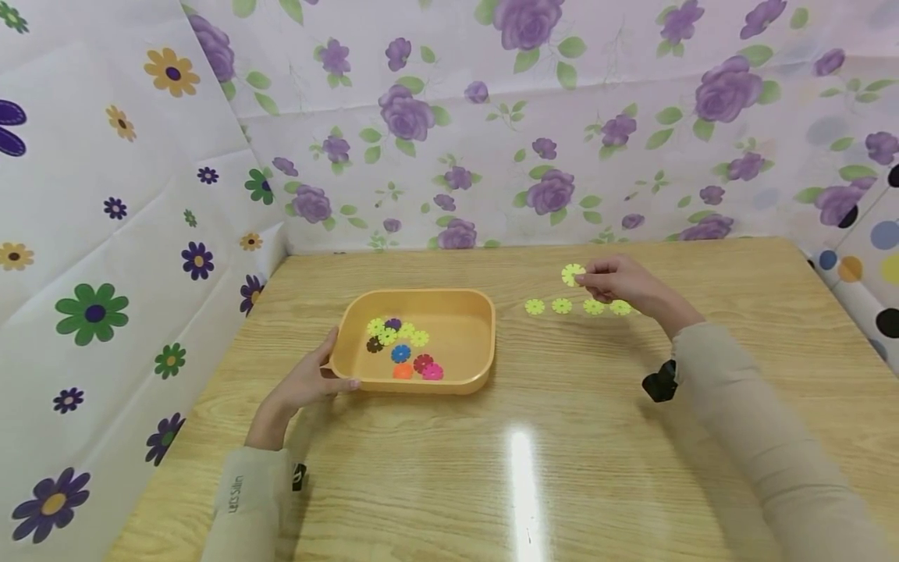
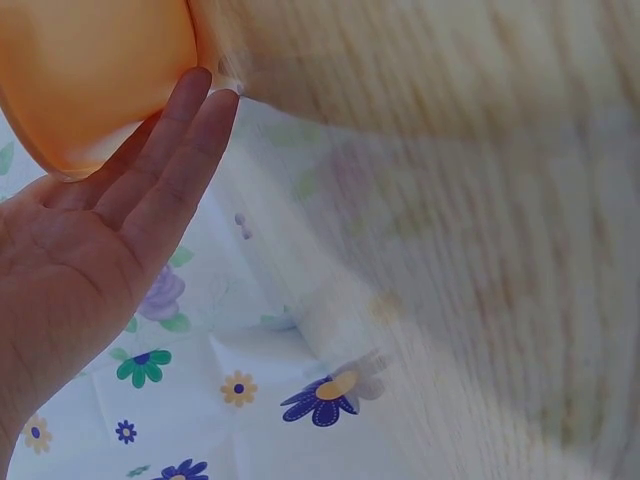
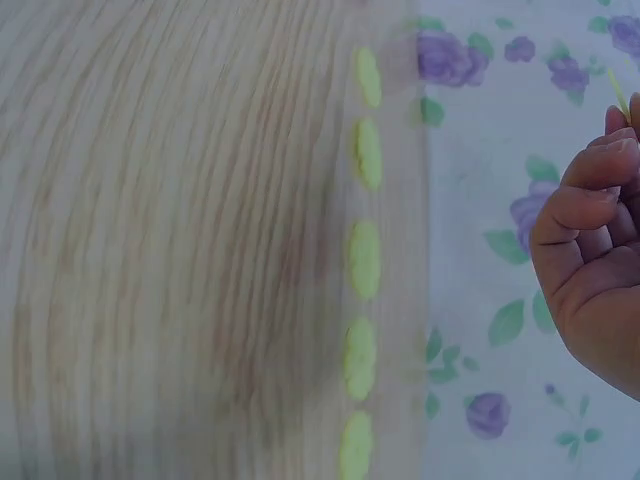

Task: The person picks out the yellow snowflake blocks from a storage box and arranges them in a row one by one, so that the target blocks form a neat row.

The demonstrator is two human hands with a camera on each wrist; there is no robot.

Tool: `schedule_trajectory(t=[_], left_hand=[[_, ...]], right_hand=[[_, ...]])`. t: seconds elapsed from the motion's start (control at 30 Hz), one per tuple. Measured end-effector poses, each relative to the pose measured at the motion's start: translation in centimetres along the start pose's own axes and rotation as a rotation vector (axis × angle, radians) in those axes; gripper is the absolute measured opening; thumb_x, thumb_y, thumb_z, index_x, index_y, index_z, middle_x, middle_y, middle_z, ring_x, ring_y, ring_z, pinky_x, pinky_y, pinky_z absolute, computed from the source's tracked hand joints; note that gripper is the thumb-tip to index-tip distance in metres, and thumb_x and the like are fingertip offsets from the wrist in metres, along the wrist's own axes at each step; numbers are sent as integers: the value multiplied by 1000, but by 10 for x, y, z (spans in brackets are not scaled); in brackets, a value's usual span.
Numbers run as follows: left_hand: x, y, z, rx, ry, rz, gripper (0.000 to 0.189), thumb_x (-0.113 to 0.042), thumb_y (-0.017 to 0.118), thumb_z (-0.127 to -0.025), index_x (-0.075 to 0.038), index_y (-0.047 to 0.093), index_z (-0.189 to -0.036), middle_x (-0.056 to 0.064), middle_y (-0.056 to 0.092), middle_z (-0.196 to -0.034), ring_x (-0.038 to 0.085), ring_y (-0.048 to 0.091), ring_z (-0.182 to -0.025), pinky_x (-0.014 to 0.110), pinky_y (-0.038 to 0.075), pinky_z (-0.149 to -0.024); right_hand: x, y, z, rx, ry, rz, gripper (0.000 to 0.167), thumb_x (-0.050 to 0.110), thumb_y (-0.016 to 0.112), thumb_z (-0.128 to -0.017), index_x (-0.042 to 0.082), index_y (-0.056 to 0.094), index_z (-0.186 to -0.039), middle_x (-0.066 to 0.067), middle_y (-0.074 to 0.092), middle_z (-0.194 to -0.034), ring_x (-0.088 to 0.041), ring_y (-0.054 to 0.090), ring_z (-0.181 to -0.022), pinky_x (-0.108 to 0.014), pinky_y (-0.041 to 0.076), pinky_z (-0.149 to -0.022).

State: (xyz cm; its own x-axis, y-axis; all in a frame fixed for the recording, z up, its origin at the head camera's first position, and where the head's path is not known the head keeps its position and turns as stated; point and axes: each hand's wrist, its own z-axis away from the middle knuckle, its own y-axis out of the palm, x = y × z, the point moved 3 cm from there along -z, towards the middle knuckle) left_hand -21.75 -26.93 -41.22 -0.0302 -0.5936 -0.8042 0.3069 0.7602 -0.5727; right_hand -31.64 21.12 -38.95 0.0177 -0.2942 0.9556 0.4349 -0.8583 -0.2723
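Observation:
My left hand (image 1: 303, 382) grips the left end of a shallow orange-yellow plastic tray (image 1: 460, 384), thumb along its near wall and fingers at the side. In the left wrist view, the fingers (image 2: 165, 165) lie against the tray wall. Inside the tray are several yellow notched snowflake discs (image 1: 419, 339), along with a blue disc (image 1: 401, 353), an orange disc (image 1: 403, 371), a pink disc (image 1: 432, 372) and some darker ones. Raised above the table, my right hand (image 1: 625, 285) pinches a yellow snowflake disc (image 1: 572, 275) by its edge. Below it runs a row of yellow discs (image 1: 534, 307), partly covered by the hand.
The wood-grain table (image 1: 435, 468) meets a flower-printed sheet (image 1: 421, 179) at the back, and another printed sheet (image 1: 98, 234) stands on the left. The row of discs lies right of the tray, spaced along the table's far half.

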Motion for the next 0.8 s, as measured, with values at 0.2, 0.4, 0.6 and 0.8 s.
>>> schedule_trajectory(t=[0.2,0.4,0.6,0.8], left_hand=[[0,0,0,3,4,2,104,-13,75,-75,2,-2,-144,32,17,-143,38,48,-111,44,41,-90],[0,0,0,-1,7,-1,104,-13,75,-75,2,-2,-144,31,16,-144,39,47,-112,44,42,-90],[0,-1,1,5,9,2,105,-15,75,-75,2,-2,-144,32,19,-142,38,49,-108,41,44,-87],[1,0,0,3,19,1,105,-16,76,-75,2,-1,-144,33,21,-141,38,51,-106,38,46,-84]], right_hand=[[-18,-19,8,-8,51,28,34,29,57,-90,4,46,-69,-4,37,-58,-22,29,-51,-40,31,-53],[-36,-40,15,-41,98,49,32,30,58,-90,3,50,-74,-4,42,-62,-17,36,-54,-38,33,-54],[-49,-61,25,-98,154,85,32,31,59,-89,4,49,-73,-4,43,-65,-17,38,-57,-36,36,-55],[-62,-84,37,-126,234,107,33,29,57,-91,11,46,-65,1,39,-59,-13,35,-51,-31,34,-51]])
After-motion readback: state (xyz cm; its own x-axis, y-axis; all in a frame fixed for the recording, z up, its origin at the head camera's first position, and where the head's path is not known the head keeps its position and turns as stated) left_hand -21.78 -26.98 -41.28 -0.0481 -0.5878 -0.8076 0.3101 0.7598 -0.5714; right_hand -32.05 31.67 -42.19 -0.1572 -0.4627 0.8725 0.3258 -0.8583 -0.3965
